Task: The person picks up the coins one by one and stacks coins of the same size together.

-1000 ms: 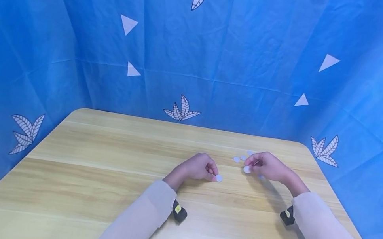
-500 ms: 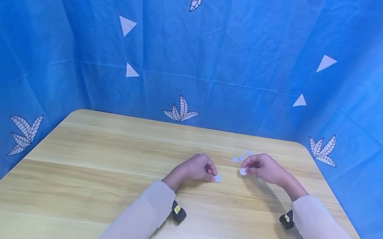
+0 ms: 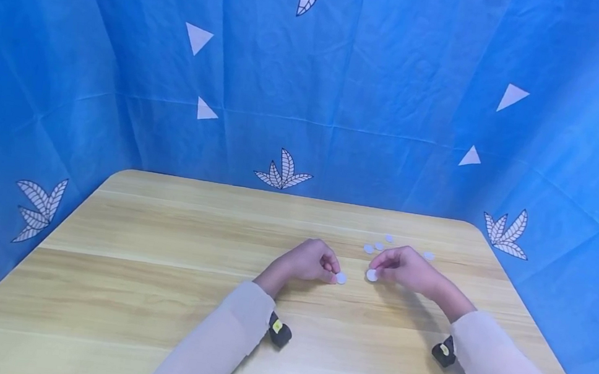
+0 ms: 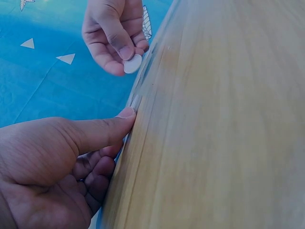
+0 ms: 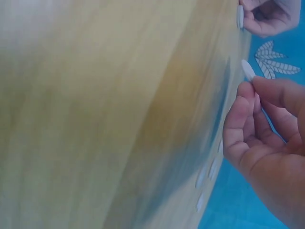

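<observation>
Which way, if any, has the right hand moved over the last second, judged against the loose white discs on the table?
Yes. The right hand has shifted leftward and nearer the person, away from the loose discs, toward the left hand.

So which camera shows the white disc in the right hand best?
The left wrist view: the disc faces it, pinched by the right hand. The head view shows it small; the right wrist view, edge-on.
</observation>
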The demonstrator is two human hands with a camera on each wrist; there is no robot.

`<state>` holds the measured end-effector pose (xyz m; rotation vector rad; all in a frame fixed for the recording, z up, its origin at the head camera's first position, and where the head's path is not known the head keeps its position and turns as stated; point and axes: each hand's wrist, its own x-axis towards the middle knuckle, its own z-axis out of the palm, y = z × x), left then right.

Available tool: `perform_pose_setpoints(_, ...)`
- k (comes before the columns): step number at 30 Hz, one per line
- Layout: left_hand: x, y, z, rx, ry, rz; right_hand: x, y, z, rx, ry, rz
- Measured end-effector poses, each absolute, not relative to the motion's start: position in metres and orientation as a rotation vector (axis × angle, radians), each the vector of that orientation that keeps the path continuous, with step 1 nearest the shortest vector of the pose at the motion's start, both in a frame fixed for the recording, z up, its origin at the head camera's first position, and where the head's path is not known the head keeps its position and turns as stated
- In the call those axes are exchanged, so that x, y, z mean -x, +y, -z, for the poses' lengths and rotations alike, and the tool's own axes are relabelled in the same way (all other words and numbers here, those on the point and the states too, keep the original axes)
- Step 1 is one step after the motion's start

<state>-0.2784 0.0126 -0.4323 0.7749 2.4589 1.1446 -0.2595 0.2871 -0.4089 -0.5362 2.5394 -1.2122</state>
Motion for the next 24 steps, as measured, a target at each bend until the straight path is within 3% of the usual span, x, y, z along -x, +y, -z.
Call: perform_pose_setpoints(24, 0.282, 0.012, 0.436, -0.820, 2.445, -1.143, 0.244, 0.244, 0.413, 0.287, 2.533, 1.374)
